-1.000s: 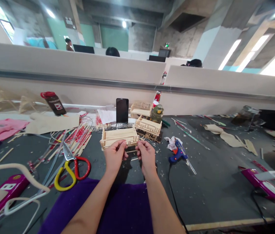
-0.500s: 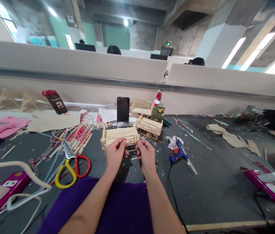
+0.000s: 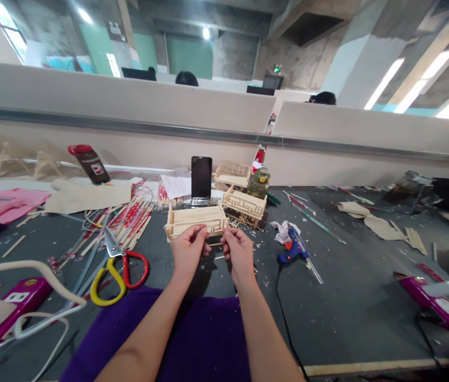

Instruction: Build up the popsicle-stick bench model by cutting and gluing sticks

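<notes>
A small model (image 3: pixel 196 216) built of thin wooden sticks, with a slatted deck and low railings, stands on the dark desk in front of me. My left hand (image 3: pixel 187 250) is closed in a pinch at the middle of its front railing and covers part of it. At the right front corner, my right hand (image 3: pixel 240 254) pinches the railing between thumb and fingers. Any small stick between the fingertips is too hidden to make out. Behind, to the right, sit a similar stick model (image 3: pixel 244 206) and another one (image 3: pixel 232 174).
Scissors (image 3: pixel 117 260) lie to the left beside a pile of sticks (image 3: pixel 129 220). A blue glue gun (image 3: pixel 292 251) with a trailing cord rests to the right. A phone (image 3: pixel 201 178) stands upright behind the model. Magenta power strips (image 3: pixel 433 301) lie at the sides.
Almost nothing differs; both hands keep their pinch at the model's front railing. The view has shifted very slightly.
</notes>
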A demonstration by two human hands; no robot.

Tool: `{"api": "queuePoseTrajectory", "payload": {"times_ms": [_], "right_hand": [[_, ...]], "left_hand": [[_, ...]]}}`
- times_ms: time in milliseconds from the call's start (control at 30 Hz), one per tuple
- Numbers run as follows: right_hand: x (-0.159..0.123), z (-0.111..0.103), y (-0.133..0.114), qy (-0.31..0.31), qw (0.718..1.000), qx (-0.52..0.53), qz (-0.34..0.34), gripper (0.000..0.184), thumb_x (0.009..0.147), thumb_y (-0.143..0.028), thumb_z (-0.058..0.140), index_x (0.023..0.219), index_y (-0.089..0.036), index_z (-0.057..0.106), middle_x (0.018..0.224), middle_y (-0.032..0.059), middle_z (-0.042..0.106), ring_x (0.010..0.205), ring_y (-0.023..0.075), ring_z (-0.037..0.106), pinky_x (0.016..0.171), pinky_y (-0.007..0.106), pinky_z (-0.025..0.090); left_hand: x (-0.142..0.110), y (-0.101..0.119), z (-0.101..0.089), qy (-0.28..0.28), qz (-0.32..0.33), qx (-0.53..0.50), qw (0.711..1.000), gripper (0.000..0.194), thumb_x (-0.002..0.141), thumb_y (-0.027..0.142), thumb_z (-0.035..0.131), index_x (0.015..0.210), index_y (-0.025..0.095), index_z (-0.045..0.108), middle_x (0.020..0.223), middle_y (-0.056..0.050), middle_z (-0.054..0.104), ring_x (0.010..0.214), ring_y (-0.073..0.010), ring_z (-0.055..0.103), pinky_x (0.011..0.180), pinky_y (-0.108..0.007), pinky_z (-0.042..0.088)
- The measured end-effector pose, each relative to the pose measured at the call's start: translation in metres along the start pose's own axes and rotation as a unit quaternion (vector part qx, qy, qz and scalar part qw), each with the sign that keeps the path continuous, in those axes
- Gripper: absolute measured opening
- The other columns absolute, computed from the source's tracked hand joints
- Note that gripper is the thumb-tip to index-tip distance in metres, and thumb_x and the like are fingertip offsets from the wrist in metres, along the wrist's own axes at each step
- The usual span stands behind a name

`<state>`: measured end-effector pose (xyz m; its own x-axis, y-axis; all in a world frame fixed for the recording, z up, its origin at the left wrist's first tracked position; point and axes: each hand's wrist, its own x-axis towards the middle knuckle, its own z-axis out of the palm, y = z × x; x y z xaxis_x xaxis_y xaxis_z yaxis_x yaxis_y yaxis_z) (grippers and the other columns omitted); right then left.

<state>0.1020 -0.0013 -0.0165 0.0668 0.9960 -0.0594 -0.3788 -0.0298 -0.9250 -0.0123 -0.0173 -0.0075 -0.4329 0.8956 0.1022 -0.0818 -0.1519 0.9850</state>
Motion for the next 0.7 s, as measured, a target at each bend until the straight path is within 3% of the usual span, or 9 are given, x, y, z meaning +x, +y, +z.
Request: {"api": "queuePoseTrajectory", "payload": {"times_ms": [700], "right_hand": [[-0.0005, 0.0003, 0.0005, -0.004, 1.000, -0.012, -0.002, 0.028, 0.071, -0.040, 0.071, 0.081, -0.015, 0.062, 0.061, -0.0030, 0.060, 0.042, 0.0042, 0.043, 0.034, 0.013, 0.028]], "left_hand": [[0.0003, -0.0004, -0.0008, -0.002, 0.007, 0.006, 1.000, 0.033, 0.074, 0.040, 0.070, 0.092, 0.012, 0.068, 0.066, 0.000, 0.066, 0.041, -0.0103, 0.058, 0.040, -0.021, 0.048]]}}
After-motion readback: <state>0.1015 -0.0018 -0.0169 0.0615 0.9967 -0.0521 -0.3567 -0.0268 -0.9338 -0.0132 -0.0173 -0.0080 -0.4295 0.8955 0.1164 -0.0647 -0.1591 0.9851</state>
